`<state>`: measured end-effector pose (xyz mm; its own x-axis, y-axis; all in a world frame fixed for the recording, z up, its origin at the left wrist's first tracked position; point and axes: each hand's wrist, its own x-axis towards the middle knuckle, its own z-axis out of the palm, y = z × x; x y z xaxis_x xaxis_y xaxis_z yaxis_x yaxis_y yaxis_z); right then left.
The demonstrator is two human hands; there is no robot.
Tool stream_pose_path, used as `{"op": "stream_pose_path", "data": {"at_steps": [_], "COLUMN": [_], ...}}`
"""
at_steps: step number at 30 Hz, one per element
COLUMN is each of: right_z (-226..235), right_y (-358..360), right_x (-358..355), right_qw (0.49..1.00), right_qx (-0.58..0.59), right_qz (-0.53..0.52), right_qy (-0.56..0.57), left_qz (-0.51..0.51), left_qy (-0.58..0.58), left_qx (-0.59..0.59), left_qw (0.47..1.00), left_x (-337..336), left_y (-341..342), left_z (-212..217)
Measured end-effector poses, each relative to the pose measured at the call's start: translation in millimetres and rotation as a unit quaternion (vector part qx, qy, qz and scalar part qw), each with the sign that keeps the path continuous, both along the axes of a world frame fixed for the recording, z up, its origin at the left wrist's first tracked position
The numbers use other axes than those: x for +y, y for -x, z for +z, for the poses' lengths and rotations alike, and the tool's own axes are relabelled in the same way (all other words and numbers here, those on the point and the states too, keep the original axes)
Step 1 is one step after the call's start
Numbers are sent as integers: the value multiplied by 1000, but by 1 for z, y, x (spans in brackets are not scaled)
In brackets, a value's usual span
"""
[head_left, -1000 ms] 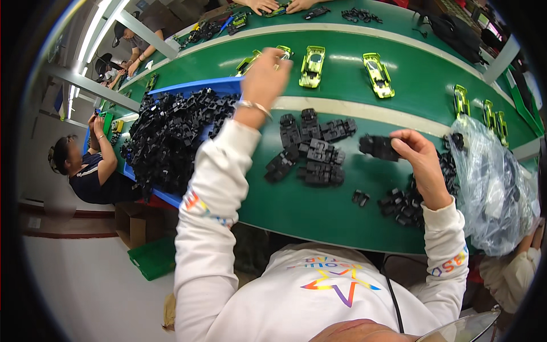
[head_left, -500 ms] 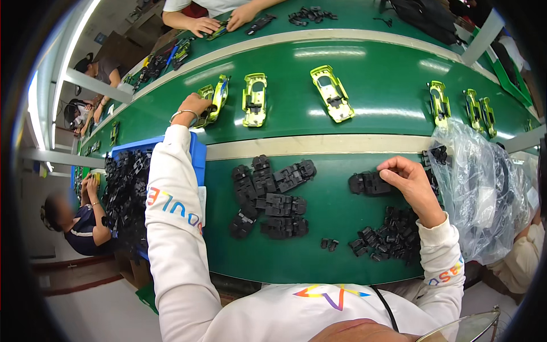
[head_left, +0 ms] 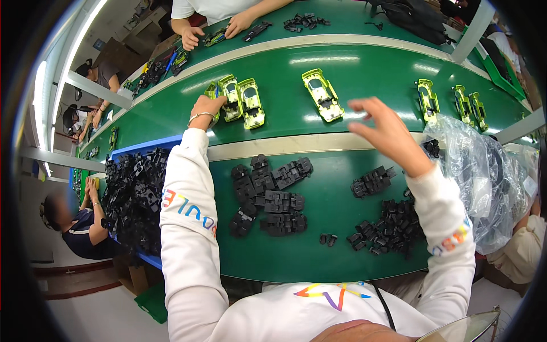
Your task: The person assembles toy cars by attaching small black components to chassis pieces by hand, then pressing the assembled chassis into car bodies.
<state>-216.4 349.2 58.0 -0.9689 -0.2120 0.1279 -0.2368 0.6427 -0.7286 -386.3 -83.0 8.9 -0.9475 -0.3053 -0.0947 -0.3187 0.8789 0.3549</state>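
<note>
My left hand (head_left: 206, 108) is closed on the leftmost lime-green toy car body (head_left: 211, 91) on the far green strip, hiding most of it. Two more lime car bodies (head_left: 229, 98) (head_left: 251, 104) stand close against its right side. My right hand (head_left: 380, 130), slightly blurred, is raised above the pale ledge with fingers spread and nothing in them. To its left lies a single lime car body (head_left: 323, 95), set at a slant. Below that hand a black toy car chassis (head_left: 373, 181) rests on the near green table.
Several black chassis (head_left: 283, 202) are grouped mid-table. Small black parts (head_left: 387, 228) lie heaped at right, beside a clear plastic bag (head_left: 484, 188). A blue bin (head_left: 122, 150) of black parts stands left. More lime bodies (head_left: 426, 100) sit far right; a co-worker's hands (head_left: 239, 24) work opposite.
My right hand has let go of the black chassis and moved up and left, opening. At my left hand, the lime bodies have come closer together.
</note>
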Motion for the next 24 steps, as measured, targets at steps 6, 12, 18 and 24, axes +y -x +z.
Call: {"op": "stream_pose_path", "data": {"at_steps": [6, 12, 18, 24], "right_z": [-49, -64, -55, -70], "right_y": [86, 102, 106, 107], "right_x": [-58, -81, 11, 79], "right_qw": [982, 985, 951, 930], "right_qx": [80, 104, 130, 98], "right_qz": [-84, -72, -193, -238], "right_qy": [-146, -119, -203, -262], "left_qz": [39, 41, 112, 141], "left_qy": [-89, -30, -77, -161], "left_qx": [-48, 101, 112, 127], "left_qw": [994, 994, 984, 968], "left_x": [9, -2, 3, -20], "left_y": [0, 2, -2, 8], "left_z": [0, -13, -17, -35]}}
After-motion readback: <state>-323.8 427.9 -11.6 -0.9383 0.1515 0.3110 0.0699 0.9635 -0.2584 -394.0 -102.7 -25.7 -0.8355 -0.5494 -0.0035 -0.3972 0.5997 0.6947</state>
